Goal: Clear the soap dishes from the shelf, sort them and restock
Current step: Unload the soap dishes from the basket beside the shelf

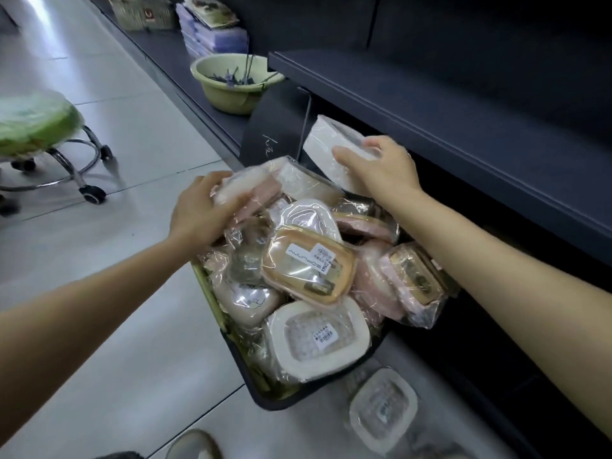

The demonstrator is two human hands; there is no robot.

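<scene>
Two bare hands work over a dark shelving unit (463,104) that fills the right side of the head view, its upper shelf board running diagonally above a shadowed lower bay. Pale floor tiles (99,260) occupy the left side. A stool on castors (43,140) with a green, plastic-covered seat stands on the tiles at far left.

A dark bin (298,397) sits on the floor against the shelf base, heaped with shrink-wrapped soap dishes (298,260) in white, pink and tan. A tan dish (309,264) with a printed label lies on top of the heap; a white dish (319,337) with a perforated insert lies just below it, near the bin's front wall.

A green basin (231,84) holding dark small parts rests on the bottom shelf farther back, with stacked packaged goods (212,28) beyond it.

The left hand (198,212) rests on the far left of the heap, fingers curled round a wrapped white dish (240,187). The right hand (381,170) grasps a white rectangular dish (334,144), tilted, at the mouth of the lower bay, above the bin's rear edge.

One clear-lidded dish (384,409) lies on the shelf base beside the bin's front corner.
</scene>
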